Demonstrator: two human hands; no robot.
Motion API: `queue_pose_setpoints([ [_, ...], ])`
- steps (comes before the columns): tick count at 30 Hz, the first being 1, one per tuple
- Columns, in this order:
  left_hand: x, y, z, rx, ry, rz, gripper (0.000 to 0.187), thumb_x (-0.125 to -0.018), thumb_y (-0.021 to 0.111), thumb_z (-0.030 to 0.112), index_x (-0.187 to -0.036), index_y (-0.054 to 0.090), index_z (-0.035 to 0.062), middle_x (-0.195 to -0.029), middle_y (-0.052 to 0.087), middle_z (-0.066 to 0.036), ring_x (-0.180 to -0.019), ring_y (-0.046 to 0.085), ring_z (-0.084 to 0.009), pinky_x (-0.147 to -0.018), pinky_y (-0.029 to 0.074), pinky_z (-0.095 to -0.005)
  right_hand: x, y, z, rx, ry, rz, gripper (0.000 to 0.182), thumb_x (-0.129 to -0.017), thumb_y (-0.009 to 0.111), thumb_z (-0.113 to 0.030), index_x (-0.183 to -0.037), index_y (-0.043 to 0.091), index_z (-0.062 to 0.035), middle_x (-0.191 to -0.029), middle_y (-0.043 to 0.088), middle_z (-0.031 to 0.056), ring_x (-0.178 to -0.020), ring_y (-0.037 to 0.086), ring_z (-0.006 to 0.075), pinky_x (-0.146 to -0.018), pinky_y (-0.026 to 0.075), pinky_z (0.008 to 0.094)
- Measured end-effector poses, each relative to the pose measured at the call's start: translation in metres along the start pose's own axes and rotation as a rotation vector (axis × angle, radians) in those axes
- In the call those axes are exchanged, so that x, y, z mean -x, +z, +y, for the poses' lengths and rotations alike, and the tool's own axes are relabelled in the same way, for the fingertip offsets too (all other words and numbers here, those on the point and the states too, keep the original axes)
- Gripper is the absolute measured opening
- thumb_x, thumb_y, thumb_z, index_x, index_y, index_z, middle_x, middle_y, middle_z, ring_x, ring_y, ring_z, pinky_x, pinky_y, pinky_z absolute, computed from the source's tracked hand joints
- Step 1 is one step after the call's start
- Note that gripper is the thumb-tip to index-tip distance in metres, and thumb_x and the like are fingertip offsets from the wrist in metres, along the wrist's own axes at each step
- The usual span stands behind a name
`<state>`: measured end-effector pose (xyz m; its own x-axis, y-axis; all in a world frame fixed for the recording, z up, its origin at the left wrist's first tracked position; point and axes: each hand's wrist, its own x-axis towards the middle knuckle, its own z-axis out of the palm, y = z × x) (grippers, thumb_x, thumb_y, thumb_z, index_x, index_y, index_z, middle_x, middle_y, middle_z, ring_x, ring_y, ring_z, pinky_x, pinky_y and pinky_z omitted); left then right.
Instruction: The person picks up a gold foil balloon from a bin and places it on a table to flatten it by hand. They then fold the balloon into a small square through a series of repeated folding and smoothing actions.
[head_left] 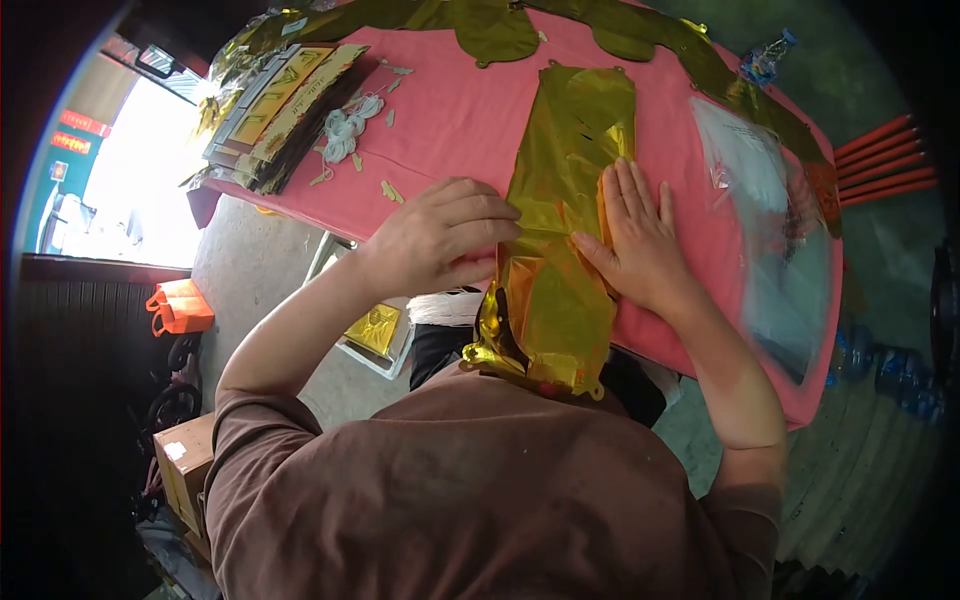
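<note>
The foil (548,222) runs lengthwise from the torso (480,470) out over the table (450,120) — right hand (640,240) flat, unclenched along its right edge; left hand (445,232) curled, equally near, at its left — whether pinching, I cannot tell.

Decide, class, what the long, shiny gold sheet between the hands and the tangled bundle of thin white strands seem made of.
The gold sheet: probably metallised plastic film, glossy, given its bright highlights and creases.
The white strands: probably matt string; the loose loops suggest soft fibre, cotton or synthetic.
</note>
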<state>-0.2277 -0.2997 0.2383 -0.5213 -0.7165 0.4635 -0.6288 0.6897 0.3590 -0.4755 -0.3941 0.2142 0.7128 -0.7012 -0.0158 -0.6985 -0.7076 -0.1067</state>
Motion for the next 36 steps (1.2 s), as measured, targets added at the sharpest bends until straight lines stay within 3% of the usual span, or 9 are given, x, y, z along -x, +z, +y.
queue_pose_setpoints([
  [3,-0.008,-0.002,-0.015,-0.099,0.139,-0.060,0.031,-0.070,0.066,0.011,-0.100,0.060,0.0033,-0.105,0.059,-0.009,-0.099,0.056,-0.0283,-0.084,0.048,-0.0386,0.000,-0.002,-0.001,-0.010,0.014,-0.004,0.083,-0.090,0.041,-0.053,-0.143,0.014,0.0043,-0.149,0.014,0.0220,-0.141,0.009,0.0304,-0.111,0.003,0.0521],
  [14,-0.026,0.007,-0.046,-0.155,0.230,-0.138,0.027,-0.072,0.064,0.010,-0.098,0.064,0.0022,-0.103,0.064,-0.009,-0.097,0.059,-0.0273,-0.083,0.050,-0.0367,0.002,-0.001,0.002,-0.029,0.024,-0.003,0.079,-0.091,0.040,-0.050,-0.143,0.014,0.0034,-0.150,0.015,0.0206,-0.141,0.009,0.0289,-0.111,0.002,0.0501],
  [16,-0.026,0.007,-0.046,-0.152,0.228,-0.140,0.027,-0.072,0.064,0.010,-0.098,0.065,0.0024,-0.103,0.064,-0.009,-0.097,0.059,-0.0273,-0.083,0.050,-0.0364,0.003,-0.001,0.011,-0.229,-0.031,0.055,0.063,-0.093,0.045,-0.032,-0.142,0.022,0.0007,-0.149,0.021,0.0188,-0.141,0.013,0.0280,-0.112,0.008,0.0463],
  [17,-0.025,0.007,-0.045,-0.140,0.217,-0.137,0.027,-0.071,0.063,0.008,-0.098,0.065,0.0024,-0.103,0.065,-0.009,-0.097,0.060,-0.0271,-0.082,0.050,-0.0364,0.004,-0.002,0.019,-0.228,-0.030,0.054,0.063,-0.093,0.045,-0.032,-0.142,0.022,0.0007,-0.149,0.021,0.0188,-0.141,0.013,0.0280,-0.112,0.008,0.0463],
  [19,-0.023,0.007,-0.044,-0.127,0.205,-0.133,0.028,-0.071,0.063,0.006,-0.098,0.065,0.0025,-0.103,0.065,-0.009,-0.098,0.060,-0.0270,-0.082,0.051,-0.0364,0.007,-0.006,0.038,-0.616,-0.207,0.159,0.052,-0.087,0.052,-0.009,-0.137,0.037,-0.0028,-0.143,0.034,0.0175,-0.137,0.025,0.0293,-0.111,0.019,0.0435],
  [22,-0.021,0.011,-0.044,-0.014,0.127,-0.071,0.029,-0.070,0.060,-0.001,-0.098,0.066,0.0015,-0.101,0.066,-0.010,-0.099,0.060,-0.0274,-0.082,0.051,-0.0365,0.018,-0.019,0.044,-0.286,-0.335,0.278,0.052,-0.076,0.056,0.005,-0.127,0.050,-0.0049,-0.136,0.044,0.0153,-0.131,0.037,0.0307,-0.108,0.030,0.0427],
  [28,-0.021,0.013,-0.040,0.078,0.002,-0.025,0.031,-0.069,0.056,-0.006,-0.097,0.066,0.0003,-0.097,0.067,-0.008,-0.099,0.060,-0.0267,-0.083,0.052,-0.0359,0.012,-0.025,0.010,-0.370,-0.541,0.393,0.044,-0.069,0.062,0.002,-0.112,0.060,-0.0047,-0.116,0.057,0.0113,-0.109,0.054,0.0281,-0.094,0.043,0.0415],
  [31,-0.021,0.010,-0.037,-0.003,0.041,-0.058,0.031,-0.069,0.057,-0.003,-0.098,0.066,0.0011,-0.101,0.066,-0.007,-0.100,0.059,-0.0261,-0.085,0.051,-0.0358,0.007,-0.017,0.014,-0.348,-0.641,0.330,0.033,-0.067,0.062,0.001,-0.099,0.064,-0.0031,-0.101,0.061,0.0090,-0.094,0.058,0.0266,-0.083,0.045,0.0391],
  [36,-0.026,0.005,-0.022,-0.149,0.097,0.005,0.028,-0.069,0.061,0.002,-0.096,0.066,0.0023,-0.101,0.064,-0.009,-0.097,0.058,-0.0273,-0.084,0.049,-0.0374,0.008,-0.017,0.010,-0.392,-0.620,0.366,0.025,-0.066,0.061,0.002,-0.090,0.065,-0.0022,-0.094,0.063,0.0077,-0.089,0.059,0.0263,-0.077,0.045,0.0378],
])
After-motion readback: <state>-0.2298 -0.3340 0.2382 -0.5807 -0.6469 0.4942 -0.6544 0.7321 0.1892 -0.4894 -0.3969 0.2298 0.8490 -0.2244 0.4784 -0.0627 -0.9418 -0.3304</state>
